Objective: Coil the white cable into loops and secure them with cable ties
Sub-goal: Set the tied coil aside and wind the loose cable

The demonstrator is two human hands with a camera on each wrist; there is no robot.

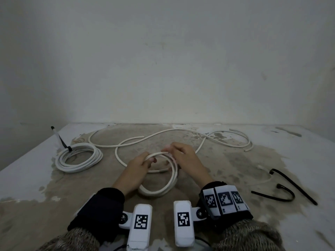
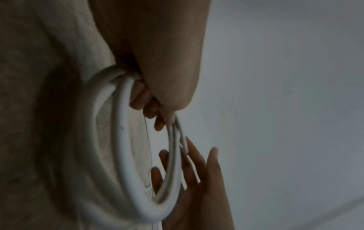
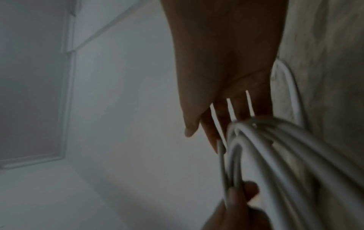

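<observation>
Mid-coil here: a small bundle of round white plastic cable loops [image 1: 159, 178] is held just above the worn table [image 1: 235, 171], left hand [image 1: 139, 164] curled round it, right hand [image 1: 181, 156] pinching the next turn. Loose cable's left, so more winding is probably needed before the black ties [image 1: 290, 185] get picked up.

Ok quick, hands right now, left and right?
Left hand: gripping the loops of the white cable.
Right hand: pinching the same cable near the top of the loops.
</observation>
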